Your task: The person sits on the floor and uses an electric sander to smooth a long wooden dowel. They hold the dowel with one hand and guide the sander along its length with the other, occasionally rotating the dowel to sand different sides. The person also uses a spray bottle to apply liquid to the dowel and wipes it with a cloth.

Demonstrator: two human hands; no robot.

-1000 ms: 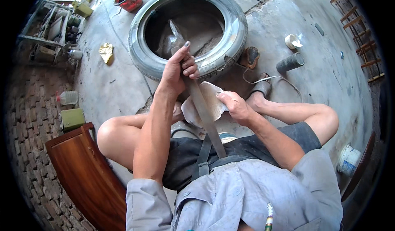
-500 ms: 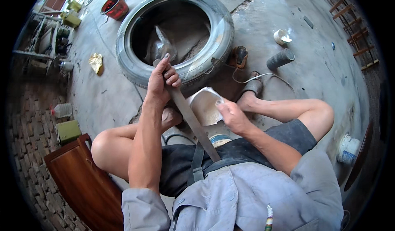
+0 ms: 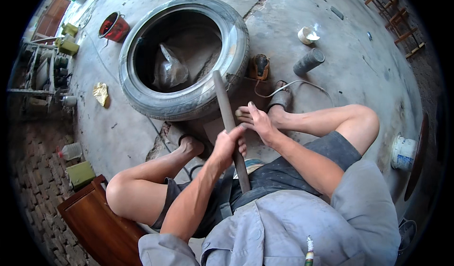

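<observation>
- Far left: jug (image 3: 72, 151) and green box (image 3: 80, 174) on brick paving, brown wooden board (image 3: 94, 223) beside my left knee. Nothing here is within reach of my hands.
- Yellow rag (image 3: 100, 93), crumpled, on the concrete floor (image 3: 359, 72) left of the tyre; red bucket (image 3: 113, 27) beyond it.
- Tyre (image 3: 189, 102) lies flat on the floor, black rubber, worn dusty tread. A clear plastic bag (image 3: 170, 71) sits crumpled inside its hole.
- Left hand (image 3: 228, 145): fingers wrapped tight round the strip (image 3: 228, 119), closed fist, gripping about mid-length. Probably held there so I can pull it taut.
- Strip: long, flat, dark grey, looks like rubber or a stiff belt. It runs from my lap up, and its far end rests against the tyre's near side. Lower end goes under my shirt hem, so I can't tell how it ends.
- Right hand (image 3: 257, 121): fingers spread and flat, holding nothing, just right of the strip near my left fist. I can't tell if the fingertips touch it.
- Orange tool (image 3: 259, 66) with a cable just right of the tyre, near my right foot.
- Grey pipe piece (image 3: 308, 61), cylindrical, lying on its side; white cup (image 3: 307, 35) behind it.
- White tub (image 3: 403, 152) on the floor past my right knee.
</observation>
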